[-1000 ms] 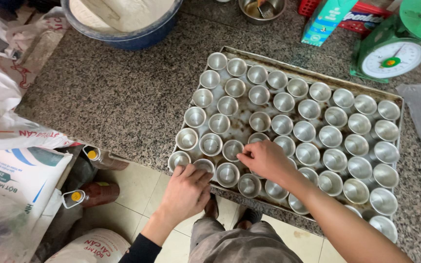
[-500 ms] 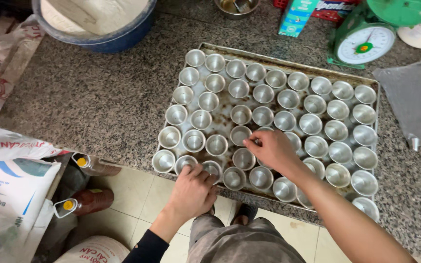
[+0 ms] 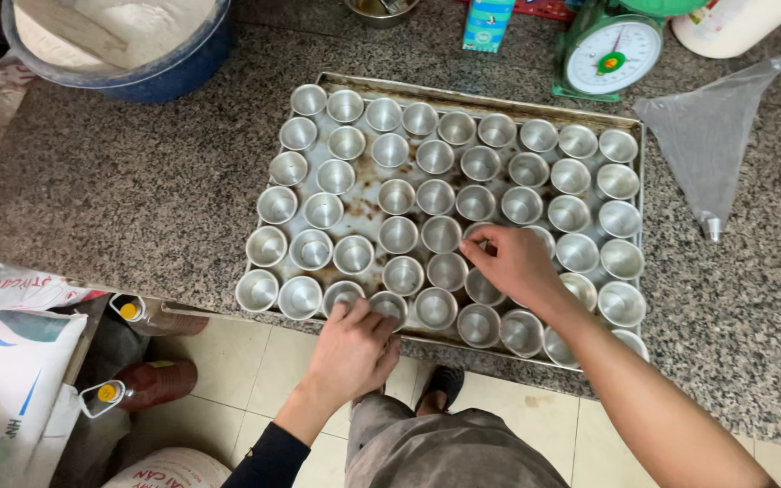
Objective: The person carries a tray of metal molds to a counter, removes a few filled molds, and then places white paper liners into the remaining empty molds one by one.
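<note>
Several metal cups (image 3: 435, 156) in the baking tray (image 3: 449, 90) on the stone counter (image 3: 119, 194) were hidden beneath the right hand (image 3: 519, 265), whose fingertips were pinched on one cup's rim. The left hand (image 3: 352, 348) was laid palm down, fingers loosely spread, on the tray's near edge, touching two cups; nothing was gripped.

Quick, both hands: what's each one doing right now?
Left hand: open, fingers resting on the tray's near edge.
Right hand: fingertips pinched on a small metal cup; a firm grip cannot be told.
</note>
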